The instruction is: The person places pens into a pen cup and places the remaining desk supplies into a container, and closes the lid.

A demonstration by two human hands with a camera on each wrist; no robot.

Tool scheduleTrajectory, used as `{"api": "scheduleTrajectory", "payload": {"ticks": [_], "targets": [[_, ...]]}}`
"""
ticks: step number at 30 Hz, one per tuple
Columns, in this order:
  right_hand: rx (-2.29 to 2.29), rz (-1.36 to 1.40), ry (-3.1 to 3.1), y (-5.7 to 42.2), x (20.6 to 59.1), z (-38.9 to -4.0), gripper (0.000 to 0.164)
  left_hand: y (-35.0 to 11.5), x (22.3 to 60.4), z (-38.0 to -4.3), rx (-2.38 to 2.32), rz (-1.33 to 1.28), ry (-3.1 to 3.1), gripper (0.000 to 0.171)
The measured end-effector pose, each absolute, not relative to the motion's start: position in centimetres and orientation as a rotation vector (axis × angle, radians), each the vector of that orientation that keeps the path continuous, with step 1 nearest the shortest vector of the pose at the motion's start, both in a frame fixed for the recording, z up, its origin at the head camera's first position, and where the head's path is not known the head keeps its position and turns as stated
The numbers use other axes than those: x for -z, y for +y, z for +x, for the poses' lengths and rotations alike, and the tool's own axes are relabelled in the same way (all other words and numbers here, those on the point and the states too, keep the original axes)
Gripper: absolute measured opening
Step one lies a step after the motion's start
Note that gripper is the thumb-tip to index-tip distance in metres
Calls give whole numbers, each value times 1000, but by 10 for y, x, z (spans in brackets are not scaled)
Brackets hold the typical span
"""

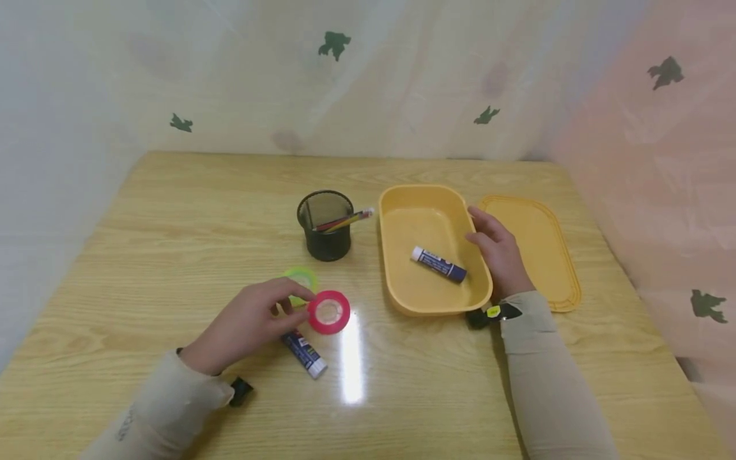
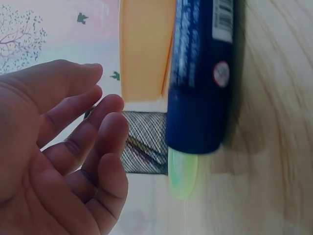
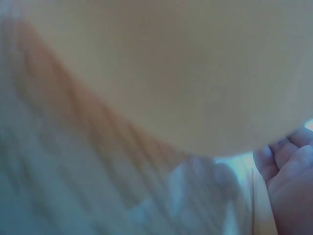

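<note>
In the head view my left hand (image 1: pixel 253 319) hovers over the table, its thumb and forefinger at the edge of a pink tape roll (image 1: pixel 339 312). The left wrist view shows the fingers bent with nothing between them. Below this hand lies a glue stick (image 1: pixel 305 353), blue with a white cap; a green tape roll (image 1: pixel 301 276) is partly hidden behind the fingers. My right hand (image 1: pixel 503 255) holds the right rim of a yellow plastic box (image 1: pixel 402 300), thumb over the edge. A second glue stick (image 1: pixel 439 264) lies inside. The box fills much of the right wrist view.
A black mesh pen cup (image 1: pixel 328 246) holding pencils (image 1: pixel 345 222) stands left of the box. The yellow lid (image 1: pixel 535 236) lies flat on the table, right of the box, partly behind the right hand. Curtain-like walls with green bird shapes border the table.
</note>
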State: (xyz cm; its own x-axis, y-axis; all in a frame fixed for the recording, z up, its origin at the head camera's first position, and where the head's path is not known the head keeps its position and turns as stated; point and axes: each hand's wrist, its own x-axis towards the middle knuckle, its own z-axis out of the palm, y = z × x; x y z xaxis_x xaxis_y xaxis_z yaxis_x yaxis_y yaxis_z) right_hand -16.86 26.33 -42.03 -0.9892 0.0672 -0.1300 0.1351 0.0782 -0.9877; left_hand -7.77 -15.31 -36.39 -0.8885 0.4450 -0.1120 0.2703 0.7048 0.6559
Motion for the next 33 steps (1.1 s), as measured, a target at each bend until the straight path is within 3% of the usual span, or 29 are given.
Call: {"api": "scheduleTrajectory", "payload": {"ticks": [33], "targets": [[2087,229,2268,262,418,-167,51,-187,387,-85,-946,381,2395,25]]}}
